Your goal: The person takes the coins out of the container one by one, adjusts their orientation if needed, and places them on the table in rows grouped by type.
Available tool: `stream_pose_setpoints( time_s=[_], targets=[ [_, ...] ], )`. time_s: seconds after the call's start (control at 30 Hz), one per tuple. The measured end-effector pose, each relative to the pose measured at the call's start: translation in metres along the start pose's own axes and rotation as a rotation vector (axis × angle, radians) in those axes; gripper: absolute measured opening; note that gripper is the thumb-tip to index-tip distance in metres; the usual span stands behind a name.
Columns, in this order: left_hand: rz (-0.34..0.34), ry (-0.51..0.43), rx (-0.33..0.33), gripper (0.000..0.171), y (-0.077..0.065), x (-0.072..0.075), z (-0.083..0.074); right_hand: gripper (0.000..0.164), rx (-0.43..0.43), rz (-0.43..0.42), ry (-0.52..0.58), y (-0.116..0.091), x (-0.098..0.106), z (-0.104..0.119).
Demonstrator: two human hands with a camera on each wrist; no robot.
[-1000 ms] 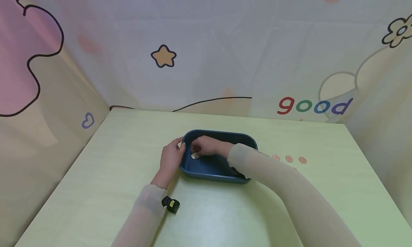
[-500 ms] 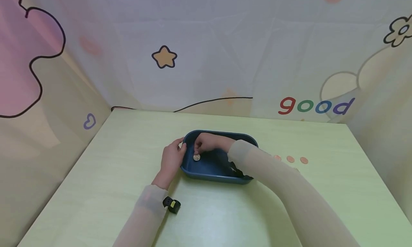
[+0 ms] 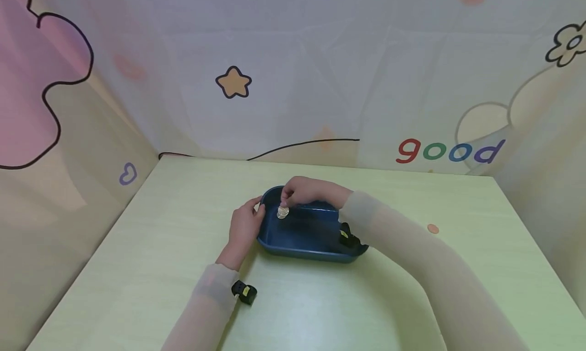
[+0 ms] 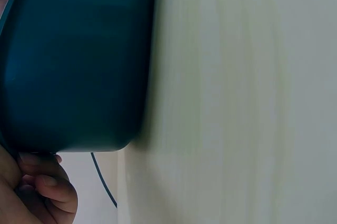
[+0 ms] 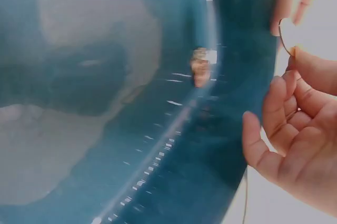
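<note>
A dark blue tray (image 3: 311, 253) lies on the table. My left hand (image 3: 244, 224) grips its left end, thumb at the rim; in the left wrist view, curled fingers (image 4: 52, 187) lie against the tray's end. Over the left part of the tray, my right hand (image 3: 302, 191) pinches a shiny coin (image 3: 283, 212) between thumb and fingertips. The right wrist view has this coin (image 5: 286, 36) almost edge-on, raised near the rim. A blurred coppery patch (image 5: 199, 67) shows by the tray's wall; coin or reflection, I cannot tell.
To the right of the tray a copper-coloured coin (image 3: 433, 229) lies on the pale green table (image 3: 137, 269), beyond the right sleeve (image 3: 412, 249). Behind the table hangs a printed cloth (image 3: 284, 112). Black wrist cameras sit on the left (image 3: 244, 292) and right cuffs.
My right hand has risen from the tray's floor and shifted back, the coin lifted with it. My right forearm now hides copper coins that showed earlier. The left hand stays put.
</note>
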State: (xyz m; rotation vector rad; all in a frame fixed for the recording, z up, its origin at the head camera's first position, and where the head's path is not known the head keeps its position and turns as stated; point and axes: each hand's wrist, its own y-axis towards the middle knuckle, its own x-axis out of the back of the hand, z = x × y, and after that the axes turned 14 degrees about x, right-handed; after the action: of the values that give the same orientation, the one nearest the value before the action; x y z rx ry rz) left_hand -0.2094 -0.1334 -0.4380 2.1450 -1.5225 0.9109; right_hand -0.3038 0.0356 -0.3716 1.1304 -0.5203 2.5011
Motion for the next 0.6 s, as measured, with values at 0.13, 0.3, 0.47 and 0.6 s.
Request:
stream_pose_setpoints(
  time_s=[0.13,0.3,0.47,0.6],
  targets=[
    [0.004,0.0,0.009,0.038,0.001,-0.001,0.001,0.019,-0.001,-0.048,0.015,-0.019,0.009,0.008],
    [0.015,-0.008,0.016,0.039,0.0,-0.002,0.002,0.018,-0.023,-0.148,0.045,-0.047,0.012,0.014],
    [0.012,-0.008,0.014,0.038,-0.001,-0.001,0.002,0.016,-0.058,-0.281,0.116,-0.078,0.009,0.011],
    [0.008,-0.009,0.007,0.039,0.0,0.0,0.002,0.018,-0.102,-0.394,0.162,-0.103,0.006,0.003]
  ],
)
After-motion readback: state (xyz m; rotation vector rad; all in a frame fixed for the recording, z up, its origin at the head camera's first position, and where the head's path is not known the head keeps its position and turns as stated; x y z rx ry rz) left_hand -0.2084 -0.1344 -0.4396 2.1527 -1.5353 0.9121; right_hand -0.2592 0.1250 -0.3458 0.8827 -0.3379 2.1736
